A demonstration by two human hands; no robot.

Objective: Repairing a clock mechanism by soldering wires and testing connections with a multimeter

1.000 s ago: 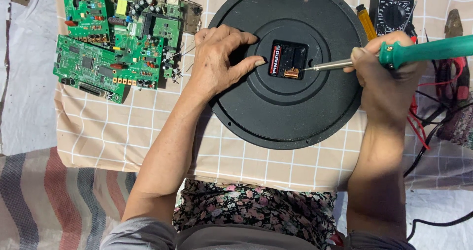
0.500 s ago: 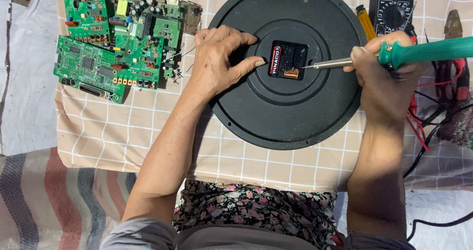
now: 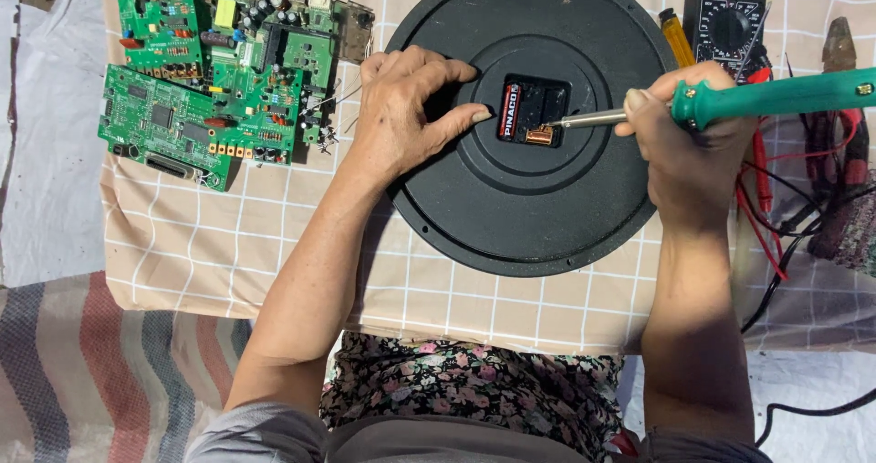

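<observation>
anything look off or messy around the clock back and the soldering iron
Nothing looks damaged or spilled. The green circuit boards lie overlapped in a loose pile at upper left, and red and black wires tangle beside the right hand, which holds the soldering iron to the clock back.

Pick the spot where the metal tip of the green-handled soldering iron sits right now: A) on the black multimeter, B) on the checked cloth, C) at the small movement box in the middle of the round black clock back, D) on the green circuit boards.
C: the right hand holds the green-handled soldering iron with its tip at the copper part of the small movement box in the round black clock back.
</observation>
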